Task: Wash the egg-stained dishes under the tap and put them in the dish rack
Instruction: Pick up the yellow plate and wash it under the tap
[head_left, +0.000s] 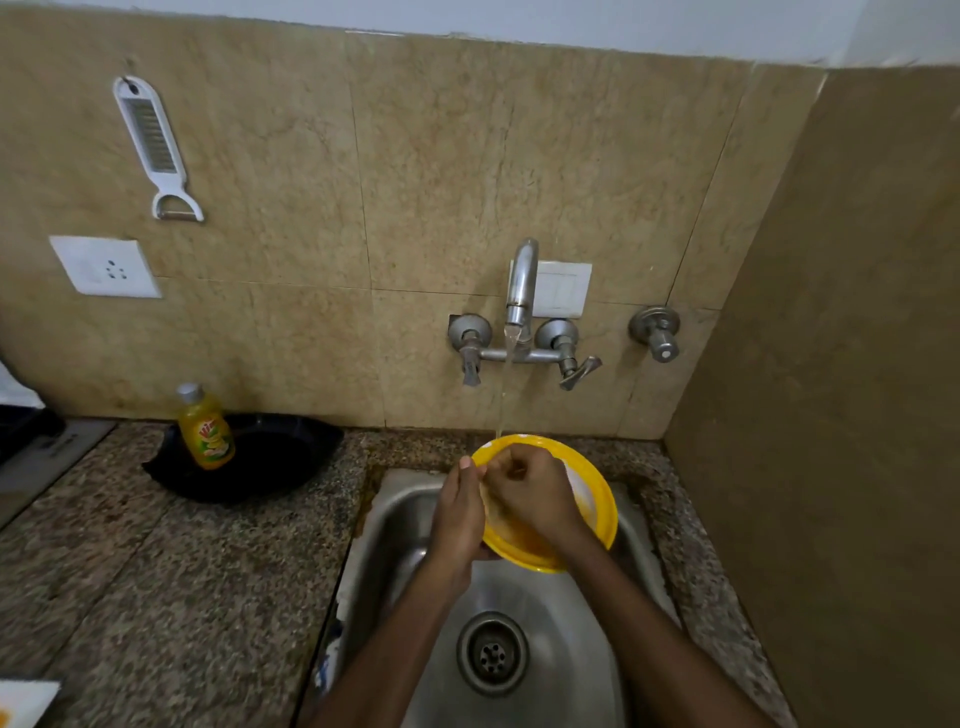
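Above the sink (395, 525), under the tap (521, 283), the left hand (460, 512) grips the rim of the yellow plate (597, 499). The right hand (530, 493) rests on its inner face, fingers curled; if they hold something, I cannot tell.

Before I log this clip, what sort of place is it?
Most likely a home kitchen: a steel sink under a running wall tap, a dish soap bottle, and a peeler on the wall.

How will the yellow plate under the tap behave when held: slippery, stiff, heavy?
Probably slippery: water from the tap runs onto the yellow plate. Likely light and stiff: it looks like plastic, and the left hand holds it by its rim.
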